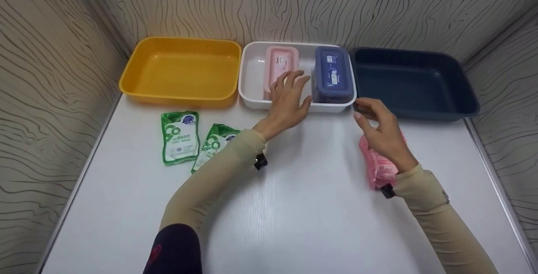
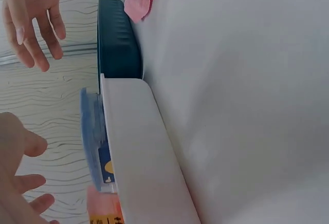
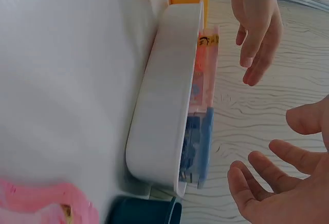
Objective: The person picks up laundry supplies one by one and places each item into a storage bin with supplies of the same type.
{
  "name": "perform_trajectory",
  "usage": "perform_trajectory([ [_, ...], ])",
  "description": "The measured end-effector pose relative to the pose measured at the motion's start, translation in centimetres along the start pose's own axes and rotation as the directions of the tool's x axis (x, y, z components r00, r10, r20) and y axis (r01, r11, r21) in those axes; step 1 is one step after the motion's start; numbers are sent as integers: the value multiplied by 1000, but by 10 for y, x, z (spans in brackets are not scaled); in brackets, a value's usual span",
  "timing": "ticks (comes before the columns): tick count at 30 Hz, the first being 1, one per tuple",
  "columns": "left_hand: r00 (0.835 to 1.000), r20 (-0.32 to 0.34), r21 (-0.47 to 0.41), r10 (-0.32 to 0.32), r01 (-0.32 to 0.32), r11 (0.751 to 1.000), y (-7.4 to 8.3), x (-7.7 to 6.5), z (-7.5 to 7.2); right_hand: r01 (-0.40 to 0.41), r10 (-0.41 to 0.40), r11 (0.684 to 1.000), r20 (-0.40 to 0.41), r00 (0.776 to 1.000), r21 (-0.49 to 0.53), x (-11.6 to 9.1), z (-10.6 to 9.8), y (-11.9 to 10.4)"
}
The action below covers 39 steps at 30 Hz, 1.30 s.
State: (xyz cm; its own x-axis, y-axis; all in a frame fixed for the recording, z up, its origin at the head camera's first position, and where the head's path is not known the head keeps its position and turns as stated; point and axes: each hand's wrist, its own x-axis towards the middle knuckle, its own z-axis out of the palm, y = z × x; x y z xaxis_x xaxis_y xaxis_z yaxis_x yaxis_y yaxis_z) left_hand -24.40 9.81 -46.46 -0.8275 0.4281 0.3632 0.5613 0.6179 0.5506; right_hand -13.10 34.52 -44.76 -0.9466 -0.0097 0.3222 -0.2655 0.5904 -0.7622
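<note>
My left hand (image 1: 288,106) hovers over the front of the white bin (image 1: 253,76), fingers spread and loosely bent, holding nothing. Its fingertips overlap the pink-lidded container (image 1: 280,60) in the head view. Beside that container, at the bin's right end, lies a blue-lidded container (image 1: 333,70). My right hand (image 1: 383,135) is off the bin's front right corner, with thumb and fingers apart and nothing between them. Under it lies a pink packet (image 1: 374,171), partly hidden by the hand and wrist. In the right wrist view, clear sides show below the blue lid (image 3: 205,147).
A yellow bin (image 1: 180,76) stands left of the white one, and a dark blue bin (image 1: 403,85) on the right. Two green-and-white pouches lie on the table: one flat pouch (image 1: 180,137) and another pouch (image 1: 214,143) partly behind the left forearm. Wood-patterned walls enclose the table.
</note>
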Motion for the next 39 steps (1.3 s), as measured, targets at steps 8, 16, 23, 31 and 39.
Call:
perform_trajectory([
  [8,985,89,40,150,-154,987,18,-6,28,-73,69,993,-50,996,-95,-29,-38,26],
  [16,958,164,27,235,-243,970,27,-24,58,-144,133,967,-64,989,-210,-60,-54,51],
  [23,931,277,-68,238,-228,971,41,-45,76,-294,307,904,-8,952,-311,-81,-54,61],
  [31,878,381,-85,288,-277,957,60,-55,95,-479,525,807,50,849,-346,-92,-48,70],
  [39,874,390,-16,289,-307,951,69,-40,112,-551,600,767,63,797,-328,-96,-44,76],
])
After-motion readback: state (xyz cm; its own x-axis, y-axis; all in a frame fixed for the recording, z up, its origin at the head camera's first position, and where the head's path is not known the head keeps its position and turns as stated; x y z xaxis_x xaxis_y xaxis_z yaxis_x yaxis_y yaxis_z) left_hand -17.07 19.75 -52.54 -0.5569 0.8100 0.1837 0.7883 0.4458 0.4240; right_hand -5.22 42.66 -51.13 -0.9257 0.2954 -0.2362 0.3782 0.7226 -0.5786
